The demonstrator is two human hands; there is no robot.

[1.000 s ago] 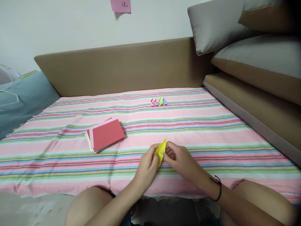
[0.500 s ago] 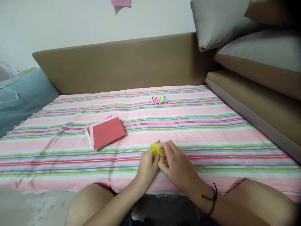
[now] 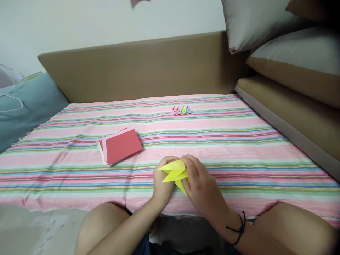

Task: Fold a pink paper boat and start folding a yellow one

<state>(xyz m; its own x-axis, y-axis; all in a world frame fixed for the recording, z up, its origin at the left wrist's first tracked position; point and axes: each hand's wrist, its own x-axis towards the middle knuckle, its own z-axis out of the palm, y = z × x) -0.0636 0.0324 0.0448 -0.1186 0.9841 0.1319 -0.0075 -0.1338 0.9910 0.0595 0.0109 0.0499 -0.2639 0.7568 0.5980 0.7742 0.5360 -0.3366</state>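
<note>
Striped in pink, green and blue, the bedspread [image 3: 239, 148] covers a low bed backed by a tan headboard [image 3: 143, 67]. At far left a teal cushion [image 3: 29, 102] is cut off by the frame edge. Further right, a stack of paper sheets [image 3: 120, 146] lies on the bedspread, a red one on top, hiding all but the edges of those below. Near the front edge, the left hand [image 3: 162, 182] and the right hand [image 3: 202, 186] are closed together on a folded yellow paper [image 3: 174, 171], its points sticking out left; fingers hide its right part. Well behind, a row of small folded paper figures [image 3: 181, 110] is too small to make out. At right, grey pillows [image 3: 265, 21] run out of view.
</note>
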